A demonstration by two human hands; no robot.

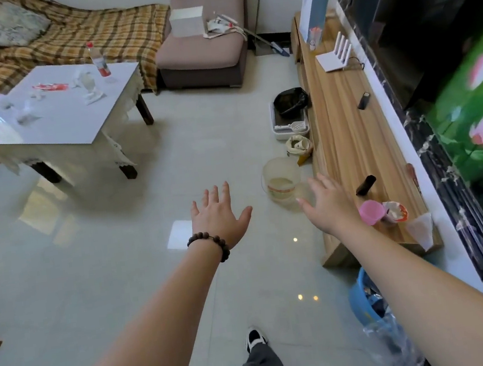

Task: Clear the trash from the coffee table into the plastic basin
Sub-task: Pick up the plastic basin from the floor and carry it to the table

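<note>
The white glossy square coffee table [52, 114] with dark wooden legs stands at the upper left, and every place below is told from it. Scattered on its top lie crumpled white tissues [87, 86], a flat red wrapper [49, 87] and, near its far edge, an upright clear plastic bottle with a red cap and label [98, 60]. Behind and to the left of the table runs a sofa under an orange checked blanket [65, 43]; to the table's right stands a brown padded armchair [202, 44]. Well apart from the table, at the lower right, a blue round plastic basin [359, 299] sits on the pale tiled floor, partly hidden by the right forearm. Between table and basin both bare arms reach forward over the floor: the left hand [218, 216], with a dark bead bracelet [209, 241] at the wrist, has its fingers spread and holds nothing; the right hand [328, 202] is likewise spread and empty, just beside a long wooden TV bench [346, 127].
</note>
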